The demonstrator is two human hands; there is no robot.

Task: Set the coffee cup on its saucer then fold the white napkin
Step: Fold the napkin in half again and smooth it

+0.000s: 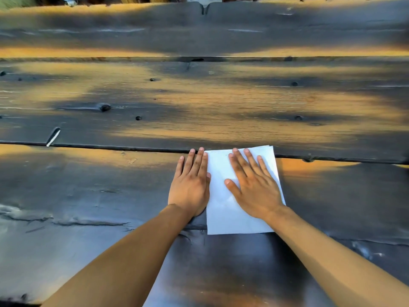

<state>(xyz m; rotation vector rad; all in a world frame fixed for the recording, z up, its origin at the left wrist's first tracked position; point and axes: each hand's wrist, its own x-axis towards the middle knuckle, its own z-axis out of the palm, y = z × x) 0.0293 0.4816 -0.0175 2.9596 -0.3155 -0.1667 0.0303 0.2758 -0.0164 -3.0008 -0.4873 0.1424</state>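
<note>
A: Where is the napkin (223, 209)?

B: Flat on the dark plank table (88, 196), across the plank seam. Right hand (254, 191) lies on it, fingers spread, palm down. Left hand (190, 185) lies against the napkin's left edge, fingers together, flat.

A: Handling?

B: Likely light, limp, prone to slide; best pinched at a free corner, one palm anchoring.

A: Obstacles?

B: None near the napkin. No cup or saucer in view.

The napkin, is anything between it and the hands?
No. The right hand lies flat on the white napkin, and the left hand rests flat on the wooden table along the napkin's left edge. Nothing visible lies between them.
</note>
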